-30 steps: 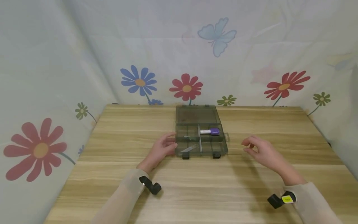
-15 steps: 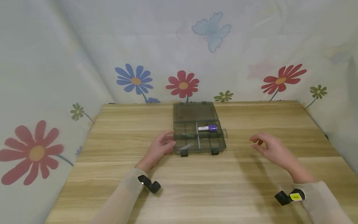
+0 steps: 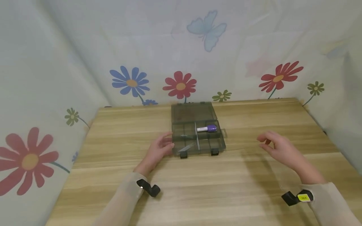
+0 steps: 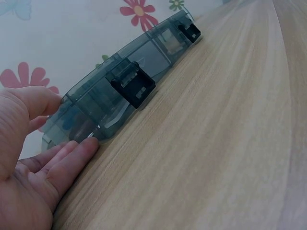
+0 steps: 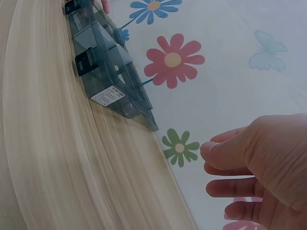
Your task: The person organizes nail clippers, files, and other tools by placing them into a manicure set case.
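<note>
A dark translucent compartment box (image 3: 183, 146) lies on the table with its lid (image 3: 193, 112) folded back. My left hand (image 3: 156, 150) rests at the box's left side, thumb at the upper edge and fingertips low against the wall in the left wrist view. Inside, a small purple bottle with a white cap (image 3: 211, 128), like nail polish, lies in the back right compartment. A pale thin strip (image 3: 187, 147) slants in the front left part. Off to the right, my right hand (image 3: 280, 149) hovers over the table with loosely bent fingers and nothing between them.
Two black latches (image 3: 215, 152) hang at the box's front, and a small loop (image 3: 224, 133) juts from its right side. A white divider (image 3: 197, 138) splits the box. Behind the wood-grain table (image 3: 226, 188) hangs a flower-printed curtain (image 3: 240, 37).
My right hand has moved rightward, away from the box. The left hand stays at the box's left side. The head view has shifted slightly, and the bottle keeps its place in the box.
</note>
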Available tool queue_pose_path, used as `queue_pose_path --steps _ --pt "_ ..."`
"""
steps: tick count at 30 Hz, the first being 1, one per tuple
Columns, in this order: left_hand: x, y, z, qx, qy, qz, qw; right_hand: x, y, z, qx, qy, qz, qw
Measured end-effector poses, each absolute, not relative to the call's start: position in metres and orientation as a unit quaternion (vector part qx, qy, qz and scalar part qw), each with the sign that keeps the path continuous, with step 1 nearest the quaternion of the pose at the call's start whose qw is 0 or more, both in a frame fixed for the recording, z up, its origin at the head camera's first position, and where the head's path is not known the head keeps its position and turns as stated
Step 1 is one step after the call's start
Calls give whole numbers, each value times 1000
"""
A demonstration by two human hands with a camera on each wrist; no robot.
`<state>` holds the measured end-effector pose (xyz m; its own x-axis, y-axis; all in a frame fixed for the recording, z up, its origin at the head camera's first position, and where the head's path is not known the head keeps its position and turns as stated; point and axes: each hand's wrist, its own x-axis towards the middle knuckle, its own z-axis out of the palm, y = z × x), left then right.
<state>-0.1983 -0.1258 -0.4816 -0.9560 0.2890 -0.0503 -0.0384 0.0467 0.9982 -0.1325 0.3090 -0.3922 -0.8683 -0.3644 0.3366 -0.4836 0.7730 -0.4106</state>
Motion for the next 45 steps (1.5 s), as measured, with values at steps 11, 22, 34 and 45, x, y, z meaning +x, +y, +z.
queue_pose_path --steps 11,22,34,45 --pt "-191 -129 -460 83 703 694 129 -126 322 -391 203 -944 229 122" --pt "-191 -128 -452 81 701 698 126 -113 330 -395 214 -944 225 107" --pt "-188 -124 -453 85 707 688 138 -90 339 -423 195 -944 254 78" --pt "-196 -126 -481 79 709 688 132 -67 343 -444 186 -940 286 22"
